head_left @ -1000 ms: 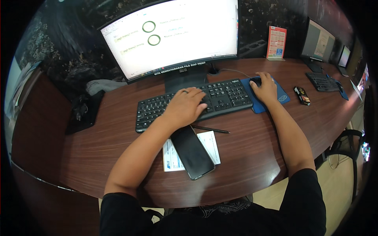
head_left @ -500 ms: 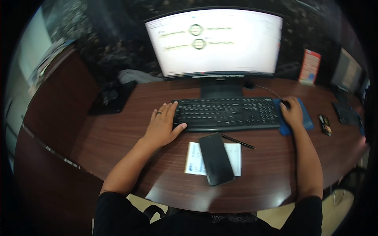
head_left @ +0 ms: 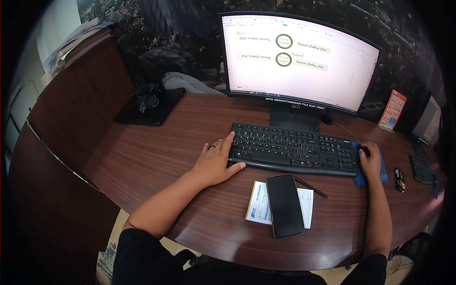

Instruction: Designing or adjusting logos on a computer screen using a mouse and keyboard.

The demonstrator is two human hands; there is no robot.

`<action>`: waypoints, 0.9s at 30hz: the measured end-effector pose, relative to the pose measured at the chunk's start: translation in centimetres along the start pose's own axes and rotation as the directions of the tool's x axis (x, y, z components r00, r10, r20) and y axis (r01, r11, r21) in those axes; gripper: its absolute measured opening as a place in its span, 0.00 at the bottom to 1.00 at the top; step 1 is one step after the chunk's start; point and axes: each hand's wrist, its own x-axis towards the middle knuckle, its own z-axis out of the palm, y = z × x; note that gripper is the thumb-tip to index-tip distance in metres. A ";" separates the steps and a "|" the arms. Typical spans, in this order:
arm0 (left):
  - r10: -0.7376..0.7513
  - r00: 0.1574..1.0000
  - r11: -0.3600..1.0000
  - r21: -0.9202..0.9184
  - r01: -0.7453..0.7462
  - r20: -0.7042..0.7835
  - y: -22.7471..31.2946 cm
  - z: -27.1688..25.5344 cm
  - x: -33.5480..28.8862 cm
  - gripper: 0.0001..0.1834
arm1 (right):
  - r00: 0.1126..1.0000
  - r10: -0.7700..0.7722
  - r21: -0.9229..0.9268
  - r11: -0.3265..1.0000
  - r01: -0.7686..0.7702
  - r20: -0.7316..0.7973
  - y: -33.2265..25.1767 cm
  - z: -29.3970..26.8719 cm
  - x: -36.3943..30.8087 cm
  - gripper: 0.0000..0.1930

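Note:
My left hand rests open at the left end of the black keyboard, fingertips on its edge keys and thumb stretched along its front edge. A ring is on one of its fingers. My right hand curls over a black computer mouse, which sits on a blue mouse pad. Behind the keyboard stands a curved monitor, its bright screen showing two round green-rimmed emblems with banner strips. Below the keyboard, a dark smartphone lies across a white printed paper pad, touched by neither hand.
A black pen lies beside the phone. Right of the mouse pad are a small black object and a dark keypad-like device. A red desk calendar stands behind. At left, coiled cables sit on a black base, near stacked papers.
The whole view has swung, so the desk and monitor appear tilted and shifted rightward, and the picture is sharper. Both hands keep their places at the keyboard and mouse.

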 end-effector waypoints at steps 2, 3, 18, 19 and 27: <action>0.036 0.999 0.999 0.025 -0.035 -0.014 0.0 0.1 0.0 0.54 | 1.000 -0.010 -0.007 1.000 0.010 -0.001 0.2 0.0 0.1 0.11; 0.035 0.999 0.999 0.022 -0.035 -0.013 0.1 0.0 -0.1 0.54 | 1.000 -0.018 -0.011 1.000 0.018 -0.003 0.2 0.0 0.1 0.12; -0.001 1.000 1.000 0.017 0.000 0.012 0.5 -0.4 -0.2 0.55 | 0.997 -0.013 -0.014 1.000 0.012 -0.071 -0.2 0.0 0.0 0.11; -0.010 1.000 1.000 0.019 0.010 0.025 0.5 -0.4 -0.1 0.54 | 0.997 0.013 -0.014 1.000 -0.014 -0.071 -0.1 0.0 0.0 0.11; 0.007 1.000 0.998 0.058 -0.009 0.021 0.4 -0.3 -0.1 0.54 | 0.998 0.042 -0.045 0.998 -0.044 -0.050 0.2 0.0 0.0 0.12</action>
